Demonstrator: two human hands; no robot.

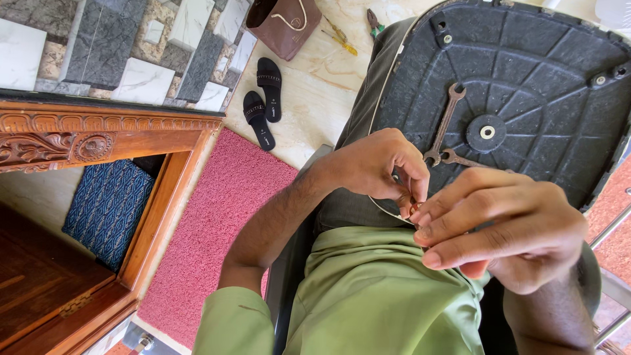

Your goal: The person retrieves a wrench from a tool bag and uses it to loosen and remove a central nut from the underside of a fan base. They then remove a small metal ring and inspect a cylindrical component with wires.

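My left hand (378, 164) and my right hand (506, 227) meet over my lap, fingertips pinched together on a small part (413, 208) that is mostly hidden between them. Just beyond them lies the black ribbed plastic underside of a chair seat (559, 59), resting against my legs. Two metal spanners lie on it: a long one (445, 123) and a shorter one (460, 158), close to my left fingers. A round hub with a bolt (487, 132) sits at the seat's middle.
A red mat (217, 223) covers the floor to the left, beside a carved wooden door frame (98, 135). Black sandals (263, 98), a brown bag (284, 23), screwdrivers (340, 38) and pliers (374, 23) lie on the marble floor.
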